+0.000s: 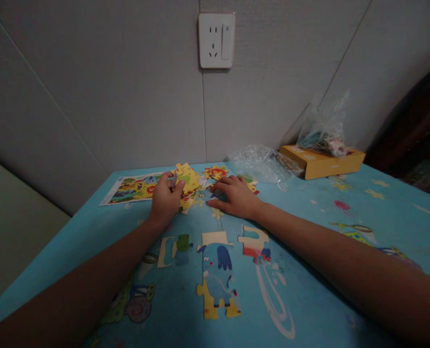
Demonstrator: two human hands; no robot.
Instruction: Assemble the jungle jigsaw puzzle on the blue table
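"What is at the centre?"

"Two bare forearms stretch over a blue table [309,309] printed with cartoon figures. The left hand [166,200] pinches yellow puzzle pieces [187,179] between its thumb and fingers, tilted upward."

"And the right hand [238,198]?"

"It lies palm down over a pile of loose puzzle pieces [216,172], just beside the left. Its fingers are curved, the thumb apart from them; I cannot tell whether they grip anything."

"Is anything nearer the person?"

"Yes. Between the forearms lies a joined elephant section [216,278], blue above a yellow base. To its left is a cream, blue and green section [174,250]; to its right, a cream and red section [254,243]. Both are apart from it."

"What lies farther back?"

"A colourful printed sheet [127,191] on the left. On the right, a crumpled clear bag [263,164] near a yellow box [333,166], with another plastic bag [327,135] on top. A white socket panel [216,41] is on the grey wall [127,72]."
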